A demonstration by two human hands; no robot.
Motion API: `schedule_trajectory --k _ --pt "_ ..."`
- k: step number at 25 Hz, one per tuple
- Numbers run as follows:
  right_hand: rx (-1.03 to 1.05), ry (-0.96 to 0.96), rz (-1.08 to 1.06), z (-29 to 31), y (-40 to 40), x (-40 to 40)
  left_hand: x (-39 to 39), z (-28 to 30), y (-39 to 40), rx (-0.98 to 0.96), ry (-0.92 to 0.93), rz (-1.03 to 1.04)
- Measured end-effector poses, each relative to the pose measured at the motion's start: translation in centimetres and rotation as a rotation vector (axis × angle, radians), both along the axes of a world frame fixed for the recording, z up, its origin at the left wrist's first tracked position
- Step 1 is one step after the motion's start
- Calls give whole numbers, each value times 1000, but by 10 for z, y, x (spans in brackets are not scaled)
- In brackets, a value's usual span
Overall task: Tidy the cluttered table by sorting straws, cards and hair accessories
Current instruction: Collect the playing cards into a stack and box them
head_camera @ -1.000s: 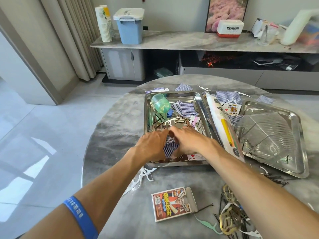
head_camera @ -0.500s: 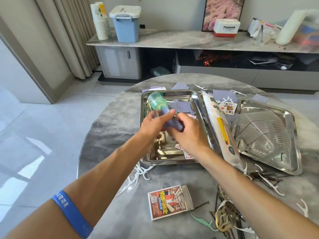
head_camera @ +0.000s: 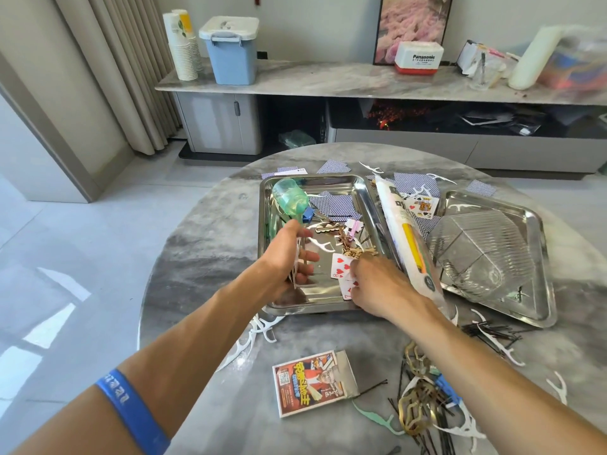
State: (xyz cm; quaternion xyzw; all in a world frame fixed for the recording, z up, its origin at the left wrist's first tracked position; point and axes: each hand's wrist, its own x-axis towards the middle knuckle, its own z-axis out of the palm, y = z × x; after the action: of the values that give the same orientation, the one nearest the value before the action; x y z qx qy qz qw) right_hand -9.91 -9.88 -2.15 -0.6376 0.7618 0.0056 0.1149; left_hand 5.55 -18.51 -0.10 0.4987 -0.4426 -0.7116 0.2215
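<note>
Both my hands are inside the left steel tray (head_camera: 266, 205). My left hand (head_camera: 287, 257) grips a thin stack of playing cards held on edge. My right hand (head_camera: 377, 284) reaches onto face-up red heart cards (head_camera: 340, 266) lying on the tray floor, its fingertips on them. The tray also holds blue-backed cards (head_camera: 331, 205), a green plastic bottle (head_camera: 290, 198), wooden and pink hair clips (head_camera: 341, 229) and white floss picks. A long wrapped pack of straws (head_camera: 405, 234) lies along the tray's right rim.
A second steel tray (head_camera: 545, 310) at the right holds a clear ribbed box (head_camera: 479, 254). A card box (head_camera: 312, 382) lies near the front. Hairpins, hair bands and floss picks (head_camera: 423, 405) litter the front right. More cards (head_camera: 415, 187) lie behind the trays.
My hands have come apart and dropped lower in the tray. The left hand keeps the card stack; the right hand has moved down to the face-up heart cards.
</note>
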Motion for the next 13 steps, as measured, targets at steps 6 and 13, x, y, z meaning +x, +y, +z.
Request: schedule_trajectory --k 6,13 --pt "198 35 17 14 -25 -11 1 -22 6 -449 -418 -439" --pt "107 -185 78 8 -21 -7 -4 -42 15 -980 -607 -557"
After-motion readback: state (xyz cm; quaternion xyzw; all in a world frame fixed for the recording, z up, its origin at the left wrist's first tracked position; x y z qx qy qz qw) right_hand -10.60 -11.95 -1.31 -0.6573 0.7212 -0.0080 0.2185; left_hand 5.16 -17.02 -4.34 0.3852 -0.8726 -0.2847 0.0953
